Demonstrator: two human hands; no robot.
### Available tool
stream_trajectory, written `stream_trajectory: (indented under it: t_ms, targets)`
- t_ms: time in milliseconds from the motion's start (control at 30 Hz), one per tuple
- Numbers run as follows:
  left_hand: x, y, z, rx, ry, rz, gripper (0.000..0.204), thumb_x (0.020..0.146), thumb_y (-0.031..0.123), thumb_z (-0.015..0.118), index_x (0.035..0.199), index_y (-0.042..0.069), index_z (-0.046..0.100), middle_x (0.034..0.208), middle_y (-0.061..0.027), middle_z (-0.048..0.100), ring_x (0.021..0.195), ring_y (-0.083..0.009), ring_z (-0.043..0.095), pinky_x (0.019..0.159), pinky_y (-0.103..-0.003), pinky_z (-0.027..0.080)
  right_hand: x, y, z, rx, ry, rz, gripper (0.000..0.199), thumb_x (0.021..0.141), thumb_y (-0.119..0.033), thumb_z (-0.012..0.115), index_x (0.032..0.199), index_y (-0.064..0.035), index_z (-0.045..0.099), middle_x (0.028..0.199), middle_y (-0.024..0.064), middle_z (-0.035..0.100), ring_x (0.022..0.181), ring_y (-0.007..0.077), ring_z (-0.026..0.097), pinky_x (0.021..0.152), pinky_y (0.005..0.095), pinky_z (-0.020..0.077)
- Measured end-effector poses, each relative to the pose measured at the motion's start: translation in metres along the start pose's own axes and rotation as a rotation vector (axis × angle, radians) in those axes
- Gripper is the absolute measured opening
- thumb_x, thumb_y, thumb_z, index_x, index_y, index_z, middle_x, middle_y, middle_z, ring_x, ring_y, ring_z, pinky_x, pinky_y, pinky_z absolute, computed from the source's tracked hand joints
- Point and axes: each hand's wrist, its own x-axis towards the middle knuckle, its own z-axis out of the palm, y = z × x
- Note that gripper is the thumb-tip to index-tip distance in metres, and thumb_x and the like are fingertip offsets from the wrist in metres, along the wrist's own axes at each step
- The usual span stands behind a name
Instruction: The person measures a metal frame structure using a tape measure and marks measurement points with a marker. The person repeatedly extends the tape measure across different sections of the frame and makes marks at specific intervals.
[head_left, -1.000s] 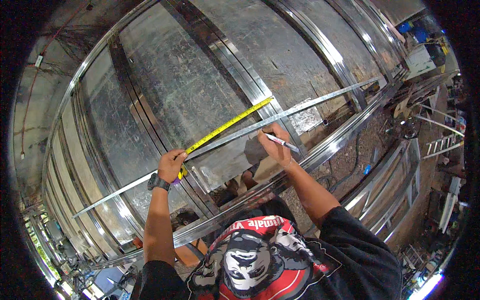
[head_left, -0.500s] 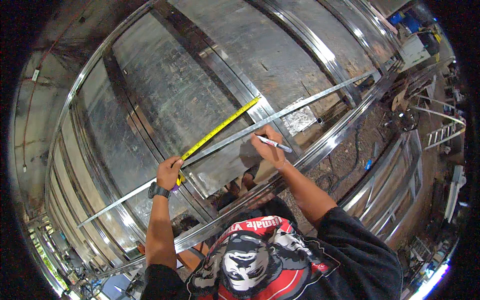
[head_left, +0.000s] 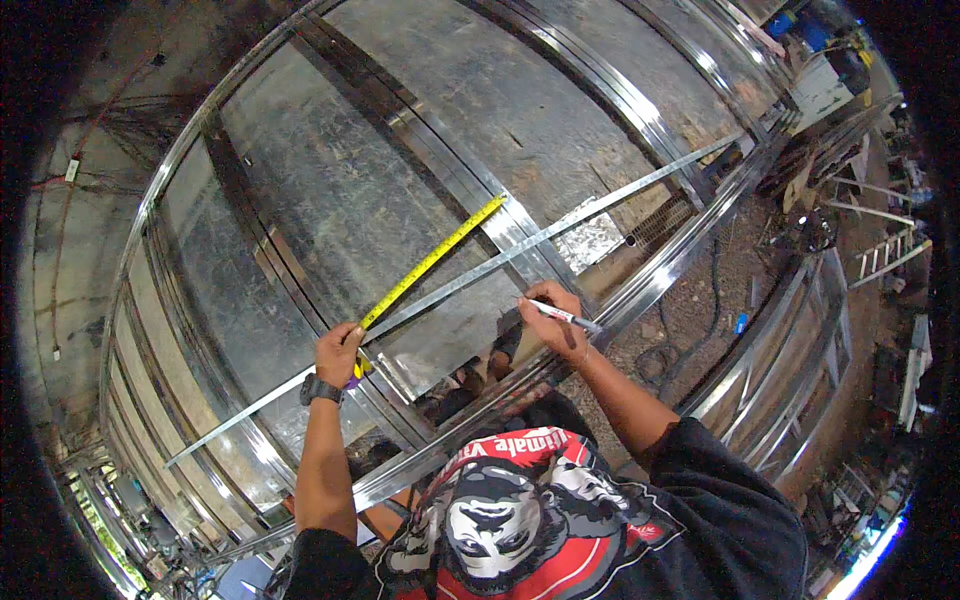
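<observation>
Tape measure (head_left: 434, 260), black-marked; printed marker (head_left: 556, 313) in right hand (head_left: 554, 296); lettered shirt (head_left: 585, 545).

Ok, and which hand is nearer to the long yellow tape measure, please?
Left. The left hand holds the yellow tape measure at its near end; the right hand is apart from it, to the right, holding a slim white marker pen.

1. Moderate light over the metal panels (head_left: 330, 190); the surroundings are dimmer, with grain in the dark rim;
2. Harsh white glare along the rail (head_left: 655, 277); washed-out patches at the lower left and lower right;
3. A dark patch, shadow or reflection, beside the right hand (head_left: 556, 328);
4. Tape measure (head_left: 430, 265) fairly crisp; marker (head_left: 560, 314) slightly soft at its far end;
5. Fisheye bending curves straight bars (head_left: 365, 75) toward the edges.
</observation>
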Motion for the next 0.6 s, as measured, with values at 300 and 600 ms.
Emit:
stream_trajectory:
  t_ms: [300,600]
  targets:
    - [0.004,-0.006,-0.002,0.029,0.002,-0.005,0.025,0.099,0.022,0.070,0.103,-0.002,0.075,0.085,-0.0023,0.071,0.082,-0.0112,0.062,0.075,-0.031,0.050,0.013,0.001,-0.012,0.060,-0.123,0.142,0.024,0.088,-0.021,0.078,0.091,-0.0007,0.065,0.080,0.0071,0.067,0.073,0.0104,0.058,0.065,0.0309,0.0497]
    - [0.005,-0.013,0.000,0.001,0.030,-0.016,0.019,0.099,0.018,0.069,0.102,0.000,0.075,0.080,0.0011,0.066,0.077,-0.0090,0.058,0.071,-0.028,0.047,0.011,0.000,-0.010,0.173,-0.093,0.167,0.023,0.090,-0.022,0.079,0.093,-0.0032,0.067,0.081,0.0003,0.064,0.075,0.0081,0.055,0.065,0.0281,0.0461]
